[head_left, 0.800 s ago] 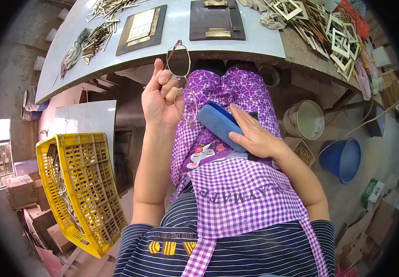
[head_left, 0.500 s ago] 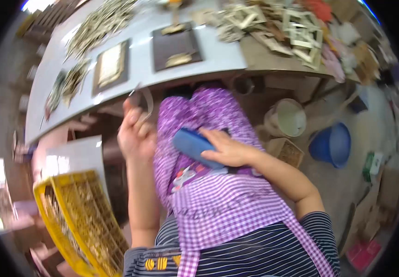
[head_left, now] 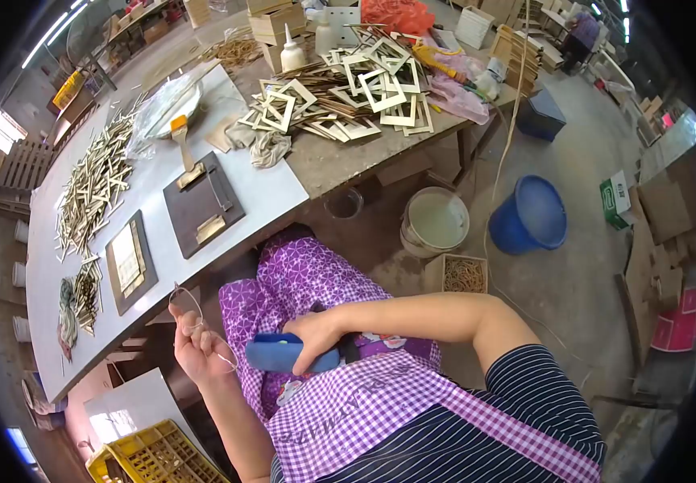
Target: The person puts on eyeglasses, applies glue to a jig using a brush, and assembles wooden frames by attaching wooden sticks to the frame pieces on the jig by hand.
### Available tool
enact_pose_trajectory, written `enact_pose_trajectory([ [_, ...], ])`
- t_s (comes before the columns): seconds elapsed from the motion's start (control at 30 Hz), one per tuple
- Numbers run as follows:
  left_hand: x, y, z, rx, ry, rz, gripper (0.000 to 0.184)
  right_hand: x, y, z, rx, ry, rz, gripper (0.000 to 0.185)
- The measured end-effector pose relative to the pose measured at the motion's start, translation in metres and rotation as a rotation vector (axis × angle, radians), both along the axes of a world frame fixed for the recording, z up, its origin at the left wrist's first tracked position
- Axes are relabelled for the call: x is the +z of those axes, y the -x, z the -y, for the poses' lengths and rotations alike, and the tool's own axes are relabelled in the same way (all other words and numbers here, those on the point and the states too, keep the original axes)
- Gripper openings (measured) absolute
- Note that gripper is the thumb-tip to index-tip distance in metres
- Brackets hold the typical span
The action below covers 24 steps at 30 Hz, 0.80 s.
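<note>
Hands (head_left: 314, 332) on glasses (head_left: 190, 304), blue case (head_left: 271, 355)

Thin-rimmed glasses (head_left: 188, 304), blue case (head_left: 269, 355) on lap (head_left: 316, 271)

Near my left fingers (head_left: 187, 328), I see glasses (head_left: 203, 324) with thin, shiny metal rims; under my right fingers (head_left: 301, 336), a smooth, matt blue case (head_left: 279, 354) lies against the printed cloth apron (head_left: 340, 402).
</note>
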State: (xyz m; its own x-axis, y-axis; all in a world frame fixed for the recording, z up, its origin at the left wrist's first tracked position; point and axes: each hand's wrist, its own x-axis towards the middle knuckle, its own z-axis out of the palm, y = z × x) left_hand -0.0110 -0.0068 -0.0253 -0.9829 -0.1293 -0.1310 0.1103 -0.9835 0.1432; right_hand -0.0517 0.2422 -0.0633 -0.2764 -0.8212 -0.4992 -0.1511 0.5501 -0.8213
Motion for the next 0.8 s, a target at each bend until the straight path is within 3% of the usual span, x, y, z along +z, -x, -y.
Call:
enact_pose_trajectory([
  [0.1, -0.004, 0.002, 0.001, 0.002, 0.001, 0.021, 0.035, 0.007, -0.005, 0.005, -0.024, 0.086, 0.015, 0.095],
  [0.33, -0.009, -0.003, 0.024, 0.017, 0.025, 0.002, 0.036, 0.023, 0.029, -0.011, -0.121, 0.198, -0.234, 0.069],
  [0.47, 0.006, 0.005, 0.028, 0.064, 0.012, 0.062, 0.035, 0.086, 0.068, -0.073, -0.330, 0.319, -0.221, 0.060],
  [0.63, 0.009, 0.035, 0.034, -0.032, 0.051, -0.054, 0.035, 0.147, 0.116, -0.201, -1.204, 0.774, -0.227, 0.045],
  [0.67, 0.029, 0.045, 0.019, -0.043, 0.043, 0.017, 0.034, 0.145, 0.140, -0.239, -1.292, 0.911, -0.325, 0.035],
  [0.7, 0.052, 0.059, -0.001, -0.029, 0.033, 0.091, 0.033, 0.150, 0.159, -0.255, -1.595, 0.988, -0.449, 0.027],
  [0.73, 0.048, 0.069, -0.002, 0.009, 0.129, 0.083, 0.031, 0.139, 0.196, -0.309, -1.674, 1.029, -0.347, 0.028],
  [0.77, 0.043, 0.076, 0.000, 0.058, 0.230, 0.080, 0.030, 0.154, 0.215, -0.337, -1.576, 1.064, -0.062, 0.036],
  [0.8, 0.066, 0.086, -0.013, 0.150, 0.401, 0.186, 0.029, 0.124, 0.260, -0.408, -1.697, 1.134, -0.103, 0.042],
])
